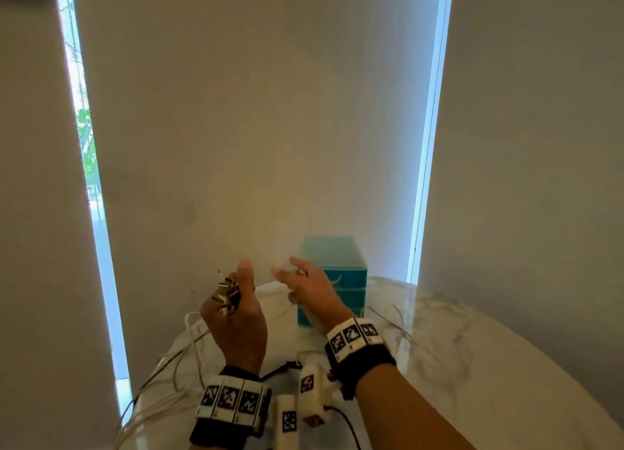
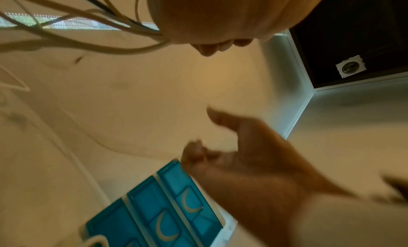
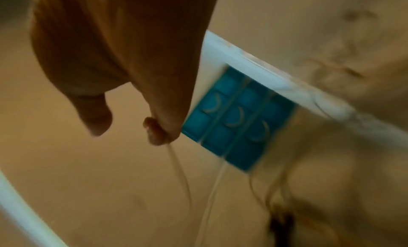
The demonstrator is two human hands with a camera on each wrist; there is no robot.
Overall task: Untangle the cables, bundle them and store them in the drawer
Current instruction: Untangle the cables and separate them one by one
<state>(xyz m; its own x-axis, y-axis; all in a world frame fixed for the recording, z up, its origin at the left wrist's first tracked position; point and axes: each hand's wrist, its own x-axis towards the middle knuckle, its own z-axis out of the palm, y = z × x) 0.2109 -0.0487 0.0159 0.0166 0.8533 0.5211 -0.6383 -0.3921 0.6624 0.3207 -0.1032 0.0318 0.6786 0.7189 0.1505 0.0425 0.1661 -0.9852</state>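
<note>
As left hand (image 1: 236, 318) and right hand (image 1: 312, 294) hold cables (image 2: 123, 52), drawers (image 1: 347, 287) sit closed.

Likely a home room: marble-topped table (image 1: 472, 348) beside tall windows (image 1: 429, 145) with roller blinds (image 1: 253, 111).

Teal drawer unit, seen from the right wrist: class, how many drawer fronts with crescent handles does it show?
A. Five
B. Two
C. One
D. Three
D: the teal drawer unit shows three crescent handles, one on each of three drawer fronts set side by side.
</note>
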